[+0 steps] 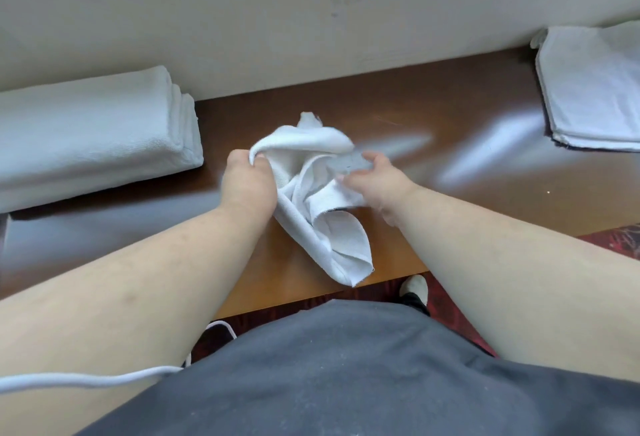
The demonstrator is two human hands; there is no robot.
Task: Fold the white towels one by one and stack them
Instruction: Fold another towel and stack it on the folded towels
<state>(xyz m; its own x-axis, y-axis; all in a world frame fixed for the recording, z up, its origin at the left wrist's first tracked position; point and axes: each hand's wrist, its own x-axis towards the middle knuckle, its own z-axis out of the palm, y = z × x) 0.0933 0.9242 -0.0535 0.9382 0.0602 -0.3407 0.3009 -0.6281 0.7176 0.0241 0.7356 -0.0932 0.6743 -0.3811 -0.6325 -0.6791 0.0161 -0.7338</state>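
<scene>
A crumpled white towel (322, 213) hangs over the middle of the brown table (433, 116), its lower end drooping past the front edge. My left hand (247, 182) grips the towel's upper left edge. My right hand (375, 179) pinches a fold on its right side, slightly blurred. A thick stack of folded white towels (90, 137) lies at the left. A flatter pile of white towels (592, 85) lies at the far right.
A beige wall (277, 19) runs right behind the table. A white cable (86, 380) crosses my left forearm. Below the table edge I see dark red carpet (620, 241) and a shoe (414, 288).
</scene>
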